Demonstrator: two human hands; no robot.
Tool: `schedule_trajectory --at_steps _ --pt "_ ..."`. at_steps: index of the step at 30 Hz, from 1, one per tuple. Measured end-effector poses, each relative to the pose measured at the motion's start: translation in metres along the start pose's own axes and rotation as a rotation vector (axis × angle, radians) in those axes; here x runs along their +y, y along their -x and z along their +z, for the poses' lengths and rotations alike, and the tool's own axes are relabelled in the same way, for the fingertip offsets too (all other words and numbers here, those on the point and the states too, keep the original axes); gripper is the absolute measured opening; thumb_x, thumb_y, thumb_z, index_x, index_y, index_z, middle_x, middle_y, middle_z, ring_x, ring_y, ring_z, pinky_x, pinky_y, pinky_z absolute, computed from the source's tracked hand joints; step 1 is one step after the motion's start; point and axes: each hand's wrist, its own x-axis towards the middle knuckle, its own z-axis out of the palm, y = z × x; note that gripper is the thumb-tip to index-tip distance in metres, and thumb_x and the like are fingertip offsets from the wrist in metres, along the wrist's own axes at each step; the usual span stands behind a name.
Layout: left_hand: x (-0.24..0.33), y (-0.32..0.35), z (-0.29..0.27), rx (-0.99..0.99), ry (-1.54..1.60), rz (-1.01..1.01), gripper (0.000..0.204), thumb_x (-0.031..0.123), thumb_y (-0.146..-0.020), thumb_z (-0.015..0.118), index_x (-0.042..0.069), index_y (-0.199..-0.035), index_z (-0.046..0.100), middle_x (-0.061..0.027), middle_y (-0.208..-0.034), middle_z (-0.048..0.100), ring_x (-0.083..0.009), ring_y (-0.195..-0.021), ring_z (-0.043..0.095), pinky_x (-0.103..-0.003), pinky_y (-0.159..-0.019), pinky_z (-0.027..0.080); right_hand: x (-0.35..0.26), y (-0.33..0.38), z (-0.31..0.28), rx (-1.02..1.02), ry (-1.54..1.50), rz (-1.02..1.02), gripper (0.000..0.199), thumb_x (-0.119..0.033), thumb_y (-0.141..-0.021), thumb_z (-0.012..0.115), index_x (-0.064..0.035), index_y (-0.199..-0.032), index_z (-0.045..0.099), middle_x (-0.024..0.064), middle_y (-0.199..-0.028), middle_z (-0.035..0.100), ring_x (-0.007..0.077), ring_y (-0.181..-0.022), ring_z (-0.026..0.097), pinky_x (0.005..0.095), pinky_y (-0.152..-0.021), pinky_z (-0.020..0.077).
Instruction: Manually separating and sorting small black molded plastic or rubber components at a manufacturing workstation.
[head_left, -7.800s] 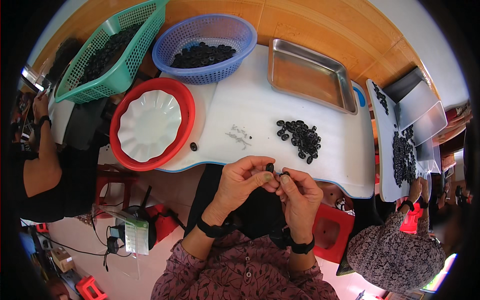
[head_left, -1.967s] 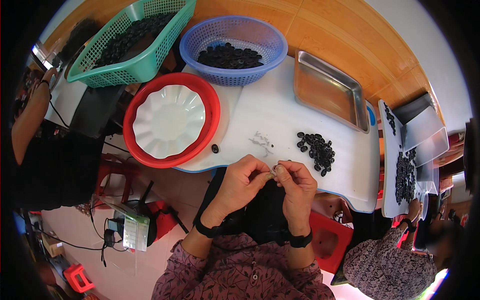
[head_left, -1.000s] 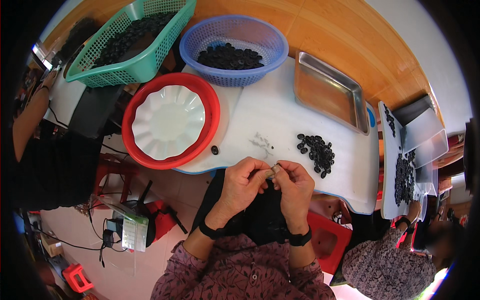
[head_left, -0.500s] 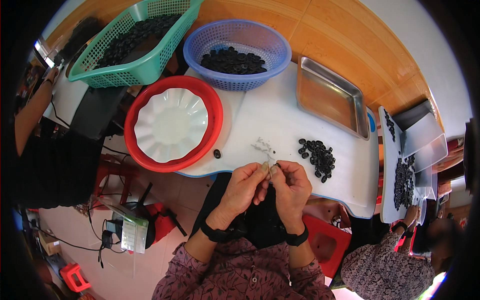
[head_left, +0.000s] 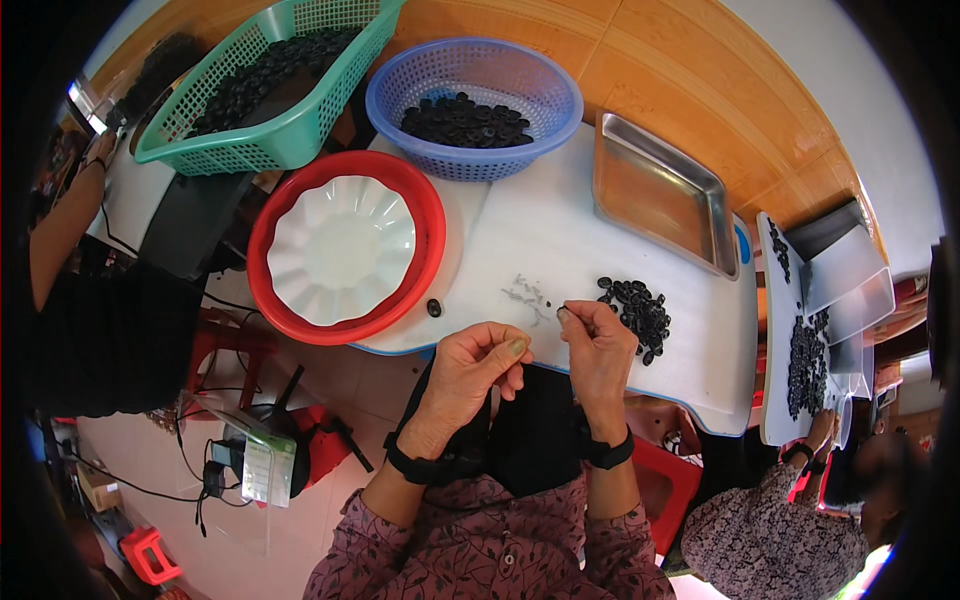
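Just over the table's near edge, my right hand (head_left: 600, 355) pinches a small black piece (head_left: 561, 309) between thumb and forefinger; its kind is too small to tell. To its left, apart from it, my left hand (head_left: 470, 372) is closed, thumb pressed on forefinger, and whatever may be in it is hidden. Beyond the hands lie thin whitish scraps (head_left: 524, 291) on the white table (head_left: 540, 220). A pile of small oval black parts with holes (head_left: 640, 318) is right beside my right hand. One single black oval part (head_left: 434, 308) sits left of my left hand.
A white scalloped bowl (head_left: 342, 250) rests in a red basin (head_left: 262, 262) at the left. Behind stand a blue colander (head_left: 475, 165) and a green basket (head_left: 255, 150), both with black parts. A metal tray (head_left: 665, 205) is back right. Co-workers sit on both sides.
My hands, which met at the fingertips, have come apart. The right has moved right and slightly up with the small black piece; the left has drawn a little left.
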Motion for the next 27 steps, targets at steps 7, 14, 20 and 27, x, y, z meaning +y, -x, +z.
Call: schedule_trajectory --at_steps 7,14,20,27 --pt "-0.005 0.0 0.0 0.013 -0.002 0.005 0.016 0.012 -0.095 0.056 -0.002 -0.101 0.061 -0.0073 -0.084 0.065 -0.0093 -0.06 0.058 -0.021 -0.05 0.047 0.008 -0.002 -0.002 0.079 0.178 -0.171 0.011 -0.001 -0.083 0.066 0.0029 -0.093 0.065 0.0102 -0.077 0.067 0.011 -0.064 0.06 0.0243 -0.059 0.0485" --pt "-0.001 0.002 0.005 0.01 0.031 -0.013 0.021 0.017 -0.096 0.055 -0.002 -0.102 0.061 -0.005 -0.083 0.063 -0.0083 -0.06 0.057 -0.02 -0.051 0.047 -0.027 0.021 -0.015 -0.104 -0.401 0.272 0.012 -0.003 -0.084 0.067 0.0034 -0.094 0.066 0.0004 -0.076 0.063 0.0054 -0.064 0.055 0.0189 -0.057 0.0442" --pt "0.002 0.005 0.012 -0.007 0.039 -0.014 0.021 0.019 -0.096 0.055 -0.001 -0.099 0.061 -0.0021 -0.077 0.059 -0.007 -0.058 0.054 -0.019 -0.049 0.044 -0.04 0.045 -0.016 -0.144 -0.548 0.252 0.016 0.0 -0.084 0.067 0.0029 -0.1 0.065 0.0021 -0.081 0.064 0.0059 -0.068 0.056 0.0184 -0.06 0.0449" --pt "0.003 0.009 0.018 -0.008 -0.01 -0.005 0.02 0.019 -0.097 0.054 -0.001 -0.097 0.061 -0.0002 -0.074 0.058 -0.005 -0.055 0.052 -0.018 -0.047 0.043 -0.038 0.052 -0.016 -0.147 -0.615 0.247 0.015 0.002 -0.084 0.067 0.0031 -0.099 0.065 0.0047 -0.086 0.066 0.007 -0.071 0.058 0.0188 -0.064 0.047"
